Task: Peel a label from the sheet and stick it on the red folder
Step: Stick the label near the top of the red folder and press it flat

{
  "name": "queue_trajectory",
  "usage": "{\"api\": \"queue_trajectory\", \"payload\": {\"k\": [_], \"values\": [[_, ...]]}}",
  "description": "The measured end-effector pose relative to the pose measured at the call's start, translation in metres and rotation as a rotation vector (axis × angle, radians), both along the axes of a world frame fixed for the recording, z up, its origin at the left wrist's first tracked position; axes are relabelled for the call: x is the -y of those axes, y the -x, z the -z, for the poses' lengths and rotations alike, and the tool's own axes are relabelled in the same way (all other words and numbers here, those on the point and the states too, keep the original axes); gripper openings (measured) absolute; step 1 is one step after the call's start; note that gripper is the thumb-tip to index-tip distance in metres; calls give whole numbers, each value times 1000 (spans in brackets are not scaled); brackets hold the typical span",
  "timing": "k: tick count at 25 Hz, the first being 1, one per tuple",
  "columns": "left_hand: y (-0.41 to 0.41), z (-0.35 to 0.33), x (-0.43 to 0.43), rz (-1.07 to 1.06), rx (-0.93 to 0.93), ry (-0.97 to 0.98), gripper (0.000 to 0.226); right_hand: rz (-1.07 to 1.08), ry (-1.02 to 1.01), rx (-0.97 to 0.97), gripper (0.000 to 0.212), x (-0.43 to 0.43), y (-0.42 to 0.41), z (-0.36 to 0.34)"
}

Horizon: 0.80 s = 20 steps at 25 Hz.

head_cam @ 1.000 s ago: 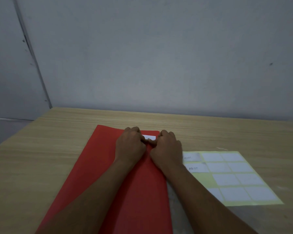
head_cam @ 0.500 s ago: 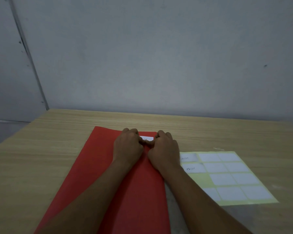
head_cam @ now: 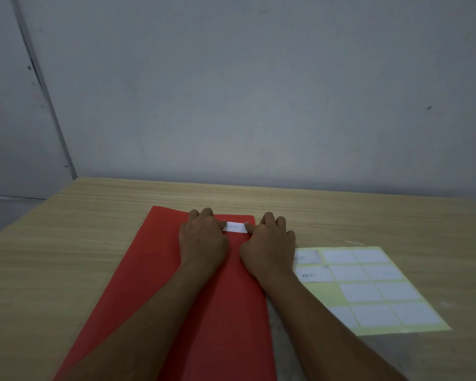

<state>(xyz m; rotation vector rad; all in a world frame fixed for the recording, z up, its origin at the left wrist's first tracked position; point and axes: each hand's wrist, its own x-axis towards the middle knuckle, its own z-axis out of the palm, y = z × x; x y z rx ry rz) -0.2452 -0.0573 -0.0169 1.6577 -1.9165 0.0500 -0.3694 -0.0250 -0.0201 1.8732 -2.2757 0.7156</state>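
A red folder [head_cam: 160, 270] lies lengthwise on the wooden table. A small white label [head_cam: 234, 227] with faint writing lies flat near the folder's far right corner. My left hand [head_cam: 202, 237] rests palm down on the folder, its thumb tip on the label's left end. My right hand [head_cam: 268, 243] is palm down beside it, thumb tip on the label's right end. Neither hand grips anything. The yellow-backed label sheet [head_cam: 368, 290] lies to the right of the folder, with several white labels on it and two bare patches.
The wooden table [head_cam: 66, 257] runs up to a grey wall at the back; its left edge slants away at the far left. Two labels on the sheet carry handwriting.
My hands have slid apart along the label, left hand leftward and right hand rightward. More of the label shows between them now.
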Motion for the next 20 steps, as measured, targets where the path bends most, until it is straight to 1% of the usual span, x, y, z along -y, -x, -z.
{"api": "queue_trajectory", "payload": {"k": [3,7,11,13,16,18,20], "values": [[0,0,1,31,31,-11,24,-50,-47,-11,46,1,2,0],[0,-1,1,111,73,-36,27,-113,-81,-47,47,1,4,0],[0,0,-3,-23,-15,-1,22,-51,-50,-35,48,0,1,2],[0,1,-2,-62,-36,7,23,-10,-13,-12,43,0,0,2],[0,0,-2,-61,-74,27,19,15,31,15,33,0,0,1],[0,0,-2,-24,-61,37,17,7,36,27,26,0,-1,0],[0,-1,-1,50,-9,26,23,-46,61,69,17,-2,-1,-3]]}}
